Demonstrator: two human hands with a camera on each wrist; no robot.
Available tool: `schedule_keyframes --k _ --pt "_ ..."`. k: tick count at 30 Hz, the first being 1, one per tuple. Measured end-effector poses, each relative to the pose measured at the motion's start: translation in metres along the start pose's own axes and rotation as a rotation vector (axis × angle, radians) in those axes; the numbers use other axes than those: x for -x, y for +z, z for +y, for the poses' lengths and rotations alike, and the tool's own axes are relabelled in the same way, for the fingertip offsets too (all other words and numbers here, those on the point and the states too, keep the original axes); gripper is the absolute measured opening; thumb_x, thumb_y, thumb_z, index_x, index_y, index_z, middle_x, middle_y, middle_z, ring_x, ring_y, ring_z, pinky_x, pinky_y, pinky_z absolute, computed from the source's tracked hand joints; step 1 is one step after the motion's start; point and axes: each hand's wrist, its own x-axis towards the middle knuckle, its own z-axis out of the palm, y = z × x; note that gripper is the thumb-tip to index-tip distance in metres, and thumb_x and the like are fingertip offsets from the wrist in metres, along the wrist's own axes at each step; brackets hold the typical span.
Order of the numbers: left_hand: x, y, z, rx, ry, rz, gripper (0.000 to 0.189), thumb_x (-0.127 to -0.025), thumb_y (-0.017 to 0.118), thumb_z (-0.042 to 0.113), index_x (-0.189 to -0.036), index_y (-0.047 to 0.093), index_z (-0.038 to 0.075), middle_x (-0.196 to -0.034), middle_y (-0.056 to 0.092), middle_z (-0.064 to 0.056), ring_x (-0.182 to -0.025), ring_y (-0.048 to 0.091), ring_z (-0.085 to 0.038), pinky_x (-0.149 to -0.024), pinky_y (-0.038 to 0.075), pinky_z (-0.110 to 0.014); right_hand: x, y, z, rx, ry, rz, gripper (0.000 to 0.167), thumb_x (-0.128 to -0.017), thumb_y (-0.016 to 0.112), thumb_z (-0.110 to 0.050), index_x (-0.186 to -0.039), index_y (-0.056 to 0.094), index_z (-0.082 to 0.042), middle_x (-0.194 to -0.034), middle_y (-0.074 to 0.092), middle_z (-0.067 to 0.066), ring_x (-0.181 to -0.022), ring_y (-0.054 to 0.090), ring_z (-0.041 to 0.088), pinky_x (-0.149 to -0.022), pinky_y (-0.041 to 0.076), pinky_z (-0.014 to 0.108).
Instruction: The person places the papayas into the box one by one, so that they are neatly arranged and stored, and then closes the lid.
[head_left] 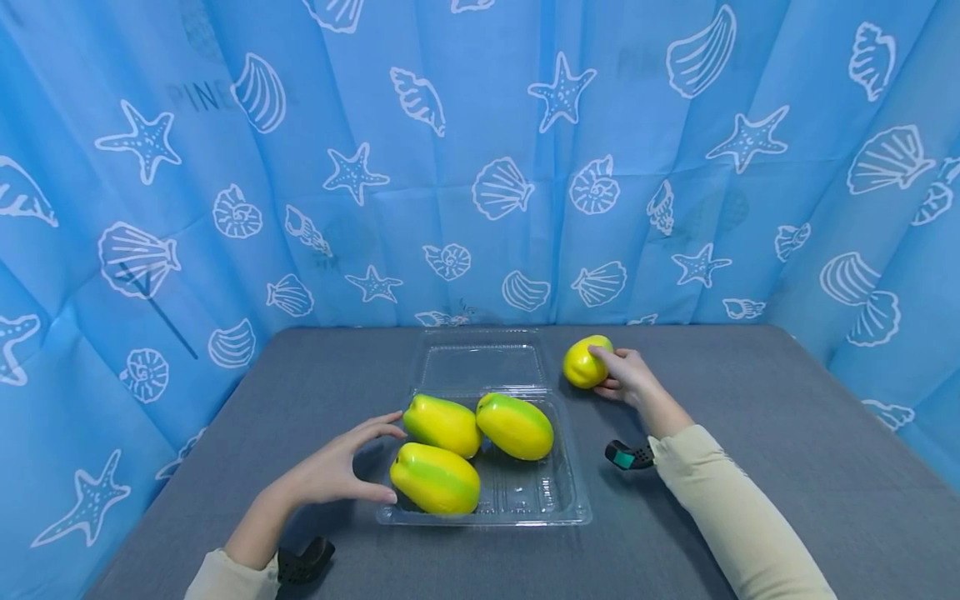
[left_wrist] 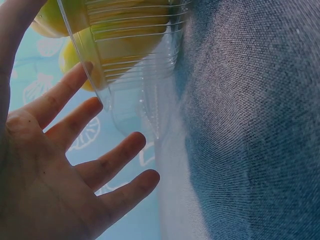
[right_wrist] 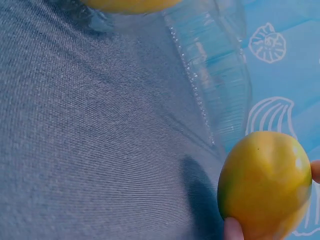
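Near the back right of the clear plastic box, my right hand (head_left: 628, 377) holds a yellow-green papaya (head_left: 585, 362) between thumb and fingers. In the right wrist view that papaya (right_wrist: 265, 185) is close over the grey cloth, two fingertips against its sides. Three more papayas lie in the box (head_left: 525, 496): one front left (head_left: 435, 479), one behind it (head_left: 444, 425) and one back right (head_left: 516, 427). My left hand (head_left: 337, 462) is at the box's left side, thumb and fingers spread apart. In the left wrist view its fingertips (left_wrist: 93, 103) are right at the box rim.
The box's clear lid (head_left: 482, 367) lies folded back behind the tray. A grey cloth (head_left: 697, 517) covers the table. Behind it hangs a blue curtain (head_left: 450, 200) with white shells and starfish. Black wrist devices (head_left: 628, 456) sit below both hands.
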Motion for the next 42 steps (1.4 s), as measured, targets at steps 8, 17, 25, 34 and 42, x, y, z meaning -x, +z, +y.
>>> schedule_keyframes --k 8,17,25,34,42 --pt "0.0 0.0 -0.001 -0.002 0.004 0.003 0.063 -0.076 0.075 0.031 -0.132 0.047 0.023 -0.155 0.024 -0.01 -0.141 0.019 -0.043 -0.099 0.022 -0.075 0.006 -0.009 -0.003 -0.004 -0.026 -0.032 0.098 -0.088 0.053 -0.05 -0.148 -0.007 0.0 -0.151 0.011 0.03 -0.12 0.049 0.037 -0.091 0.053 0.037" --pt "-0.001 0.0 -0.002 -0.007 -0.002 0.001 0.063 -0.077 0.075 0.03 -0.132 0.047 0.022 -0.155 0.024 -0.009 -0.141 0.019 -0.043 -0.099 0.022 -0.076 0.014 -0.011 -0.009 0.028 -0.012 -0.007 0.085 -0.094 0.045 -0.043 -0.148 -0.008 -0.003 -0.152 0.009 0.028 -0.126 0.04 0.037 -0.104 0.042 0.043" --pt "0.0 0.0 -0.001 -0.004 0.001 0.002 0.063 -0.077 0.075 0.028 -0.133 0.047 0.02 -0.155 0.024 -0.009 -0.141 0.019 -0.044 -0.099 0.021 -0.076 0.018 -0.01 -0.009 0.071 -0.037 0.015 0.086 -0.093 0.046 -0.042 -0.149 -0.007 -0.005 -0.151 0.007 0.029 -0.129 0.034 0.041 -0.104 0.042 0.045" --pt "0.0 0.0 -0.001 -0.006 0.003 0.005 0.063 -0.076 0.075 0.028 -0.132 0.047 0.021 -0.155 0.024 -0.009 -0.141 0.019 -0.044 -0.099 0.021 -0.076 0.03 -0.012 -0.011 0.083 -0.104 -0.019 0.086 -0.093 0.047 -0.039 -0.148 -0.009 -0.004 -0.15 0.006 0.03 -0.131 0.032 0.044 -0.105 0.039 0.05" --pt "0.0 0.001 0.0 -0.006 0.004 0.003 0.063 -0.076 0.075 0.03 -0.132 0.047 0.022 -0.155 0.024 -0.009 -0.141 0.02 -0.043 -0.099 0.022 -0.076 0.038 -0.015 -0.011 0.094 -0.126 -0.048 0.086 -0.094 0.047 -0.04 -0.148 -0.011 -0.005 -0.15 0.006 0.03 -0.129 0.033 0.043 -0.106 0.038 0.052"
